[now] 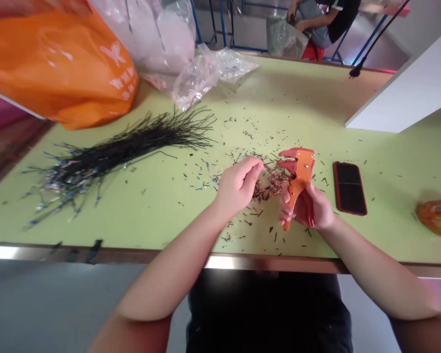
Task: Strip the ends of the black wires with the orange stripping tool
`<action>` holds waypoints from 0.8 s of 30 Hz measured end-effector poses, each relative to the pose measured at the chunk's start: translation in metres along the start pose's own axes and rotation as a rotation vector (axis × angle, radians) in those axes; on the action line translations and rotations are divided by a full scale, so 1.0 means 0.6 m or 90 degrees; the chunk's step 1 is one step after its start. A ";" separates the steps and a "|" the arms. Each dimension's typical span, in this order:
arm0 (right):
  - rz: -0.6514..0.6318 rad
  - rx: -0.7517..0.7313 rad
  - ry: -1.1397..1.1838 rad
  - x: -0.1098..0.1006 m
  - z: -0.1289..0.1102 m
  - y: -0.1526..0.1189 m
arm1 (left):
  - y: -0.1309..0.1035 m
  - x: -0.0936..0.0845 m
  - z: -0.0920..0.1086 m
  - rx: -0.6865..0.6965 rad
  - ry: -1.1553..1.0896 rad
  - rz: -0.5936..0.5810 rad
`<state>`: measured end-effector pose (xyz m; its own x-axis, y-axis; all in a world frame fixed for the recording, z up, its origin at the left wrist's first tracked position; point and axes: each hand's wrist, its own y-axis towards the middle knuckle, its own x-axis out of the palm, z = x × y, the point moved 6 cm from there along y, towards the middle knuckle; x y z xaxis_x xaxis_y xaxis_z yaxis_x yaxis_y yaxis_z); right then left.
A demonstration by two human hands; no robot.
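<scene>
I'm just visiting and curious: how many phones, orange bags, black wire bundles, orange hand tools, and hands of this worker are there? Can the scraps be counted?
Phone: 1
Orange bag: 1
Black wire bundle: 1
Orange hand tool: 1
Left hand and right hand: 2
Total: 6

The scraps are too small and jumbled to count.

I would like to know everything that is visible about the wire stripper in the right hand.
The wire stripper has an orange body, apparently painted metal, with small shiny rivets. Two red jaws stand apart at its upper end, facing the left hand. Below, one handle is orange, the other red. It stands roughly upright, leaning slightly, gripped by the right hand, beside the wire scraps and left of the phone. Whether it touches the table is unclear.
</scene>
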<state>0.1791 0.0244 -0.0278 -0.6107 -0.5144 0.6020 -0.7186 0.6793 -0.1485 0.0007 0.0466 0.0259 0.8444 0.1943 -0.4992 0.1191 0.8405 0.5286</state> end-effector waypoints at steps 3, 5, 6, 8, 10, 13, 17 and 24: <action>-0.083 0.031 -0.007 0.010 0.012 -0.006 | -0.003 0.013 -0.006 0.007 0.004 -0.040; -0.118 0.043 -0.011 0.018 0.017 -0.008 | -0.005 0.018 -0.006 0.008 0.012 -0.061; -0.128 0.044 -0.014 0.021 0.018 -0.008 | -0.006 0.018 -0.006 0.008 0.018 -0.069; -0.130 0.043 -0.018 0.025 0.018 -0.009 | -0.007 0.015 -0.003 0.010 0.038 -0.079; -0.125 0.044 -0.022 0.025 0.017 -0.009 | -0.008 0.011 0.000 0.008 0.069 -0.092; -0.118 0.043 -0.039 0.022 0.018 -0.009 | -0.012 0.007 0.000 -0.002 0.096 -0.114; -0.117 0.040 -0.058 0.020 0.020 -0.008 | -0.017 0.006 -0.004 -0.011 0.100 -0.108; -0.079 0.028 -0.041 0.017 0.029 -0.001 | -0.015 0.010 -0.007 -0.022 0.172 -0.118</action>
<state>0.1676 0.0101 -0.0352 -0.5352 -0.6264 0.5667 -0.8031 0.5853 -0.1116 0.0022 0.0422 0.0151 0.6408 0.1590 -0.7511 0.2361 0.8901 0.3899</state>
